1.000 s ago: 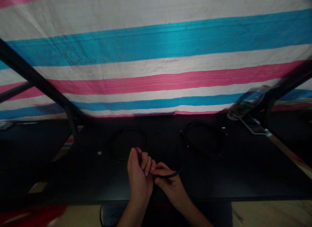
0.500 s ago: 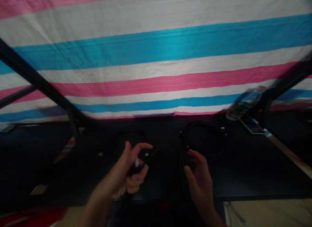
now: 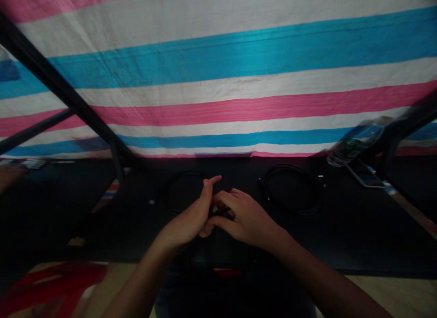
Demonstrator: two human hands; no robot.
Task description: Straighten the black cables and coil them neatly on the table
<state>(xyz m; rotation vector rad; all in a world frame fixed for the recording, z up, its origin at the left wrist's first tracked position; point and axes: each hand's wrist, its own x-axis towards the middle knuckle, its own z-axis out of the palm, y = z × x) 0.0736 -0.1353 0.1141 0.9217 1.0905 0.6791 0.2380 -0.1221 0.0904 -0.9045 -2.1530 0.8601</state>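
My left hand (image 3: 194, 217) is wrapped round a dark cable, its thumb and index finger sticking up. Against it, my right hand (image 3: 242, 217) is closed with fingertips and thumb on the same dark cable (image 3: 223, 212) between the two hands. The hands meet over the black table (image 3: 351, 236); much of the cable is hidden by fingers and dim light. Behind my left hand lies a coiled black cable (image 3: 168, 192). Another coiled black cable (image 3: 290, 212) rests to the right, its connector end at the coil's left side.
At the back right are a clear plastic bottle (image 3: 355, 142) and a phone (image 3: 367, 176). Dark metal bars (image 3: 64, 90) slant up at both sides before a striped sheet (image 3: 239, 58). Part of another person's hand (image 3: 8, 176) shows at the left edge.
My right hand has moved left to my left hand and closed on the cable. A person's hand has appeared at the left edge. The view has shifted slightly.
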